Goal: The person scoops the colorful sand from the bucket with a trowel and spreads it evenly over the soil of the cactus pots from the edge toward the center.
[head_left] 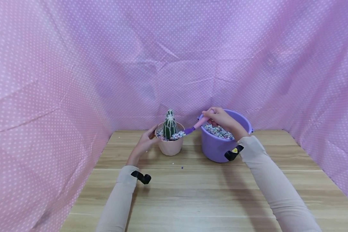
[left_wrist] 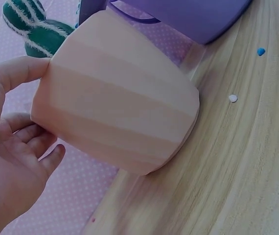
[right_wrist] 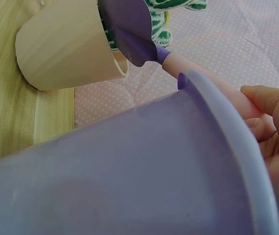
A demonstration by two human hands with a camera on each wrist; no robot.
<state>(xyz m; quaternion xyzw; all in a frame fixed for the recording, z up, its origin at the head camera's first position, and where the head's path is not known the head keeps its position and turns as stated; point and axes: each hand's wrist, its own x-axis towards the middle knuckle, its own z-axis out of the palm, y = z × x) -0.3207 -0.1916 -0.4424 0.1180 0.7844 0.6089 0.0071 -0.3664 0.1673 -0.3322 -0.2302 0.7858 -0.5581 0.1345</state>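
In the head view, a green cactus with white stripes (head_left: 169,126) stands in a pale peach flowerpot (head_left: 170,148). My left hand (head_left: 146,140) holds this pot at its left side, with the thumb at the rim and the fingers round the side in the left wrist view. My right hand (head_left: 220,118) grips the pink handle of a small trowel (head_left: 201,122) above a purple bucket (head_left: 213,149). The trowel's purple blade (right_wrist: 129,29), heaped with multicoloured pebbles (head_left: 178,135), reaches over the pot's rim beside the cactus.
More multicoloured pebbles (head_left: 220,132) fill part of the bucket, right of the pot. A few loose pebbles, one of them white (left_wrist: 233,98) and one blue (left_wrist: 261,51), lie on the wooden table (head_left: 174,199). Pink dotted cloth (head_left: 174,80) hangs behind and at both sides.
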